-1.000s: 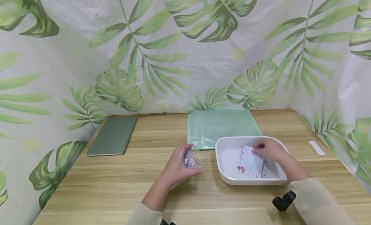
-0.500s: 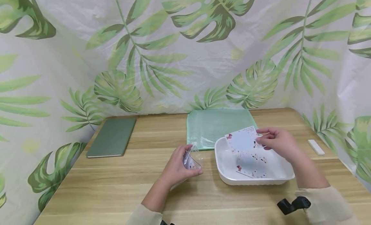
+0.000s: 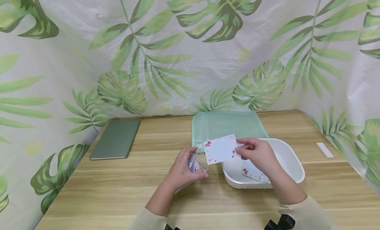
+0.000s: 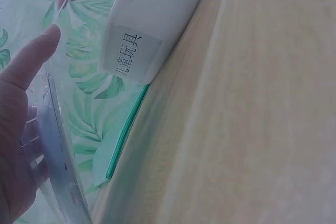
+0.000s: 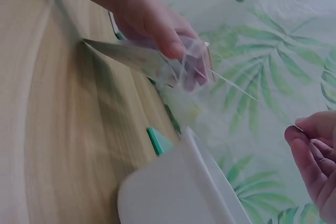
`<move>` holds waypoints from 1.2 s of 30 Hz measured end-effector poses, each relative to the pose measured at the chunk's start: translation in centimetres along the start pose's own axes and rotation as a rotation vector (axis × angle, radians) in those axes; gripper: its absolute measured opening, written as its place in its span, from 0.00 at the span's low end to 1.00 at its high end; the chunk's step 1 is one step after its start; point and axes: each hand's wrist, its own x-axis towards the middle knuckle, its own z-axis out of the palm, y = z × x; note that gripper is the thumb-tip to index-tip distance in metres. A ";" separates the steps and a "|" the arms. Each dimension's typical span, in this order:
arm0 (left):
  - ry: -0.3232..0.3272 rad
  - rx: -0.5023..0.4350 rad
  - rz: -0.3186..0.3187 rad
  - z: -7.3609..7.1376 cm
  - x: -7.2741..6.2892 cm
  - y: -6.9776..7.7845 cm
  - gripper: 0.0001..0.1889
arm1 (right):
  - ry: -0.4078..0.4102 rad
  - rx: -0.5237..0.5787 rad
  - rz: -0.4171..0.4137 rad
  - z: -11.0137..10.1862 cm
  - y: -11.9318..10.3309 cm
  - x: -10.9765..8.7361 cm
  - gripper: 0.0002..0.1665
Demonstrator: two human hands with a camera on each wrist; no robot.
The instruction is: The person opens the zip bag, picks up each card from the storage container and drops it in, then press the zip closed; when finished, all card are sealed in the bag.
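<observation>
My left hand (image 3: 181, 170) holds a clear plastic bag (image 3: 202, 161) above the table, its mouth facing right. In the right wrist view the bag (image 5: 194, 66) stands open around the thumb side, with printed paper inside. Between the thumb and fingers of my right hand (image 3: 257, 155) the right end of a white card (image 3: 220, 149) is pinched. The card has lines and small red prints, and its left edge is close to the bag's mouth. More such cards (image 3: 253, 172) lie in the white basin (image 3: 292, 157), partly hidden under my right forearm.
A green mesh zip pouch (image 3: 225, 124) lies behind the basin. At the far left is a green notebook (image 3: 115, 139), and a small white bar (image 3: 325, 150) lies near the table's right edge. A label with Chinese characters (image 4: 128, 53) is on the basin's side.
My right hand has lifted the card out of the basin and carried it left to the bag. The left hand and the bag have stayed in place.
</observation>
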 end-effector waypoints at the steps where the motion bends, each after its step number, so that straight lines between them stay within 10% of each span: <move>1: 0.001 0.002 0.001 0.0 0.0 0.0 0.52 | -0.009 -0.008 0.006 0.3 -0.2 -0.1 0.23; 28: -0.002 0.020 0.058 0.0 -0.2 0.3 0.54 | -0.079 -0.105 0.048 2.1 -1.7 0.0 0.22; 36: 0.009 0.036 0.062 0.0 -0.1 0.2 0.50 | -0.087 0.032 -0.001 4.6 -1.2 0.3 0.19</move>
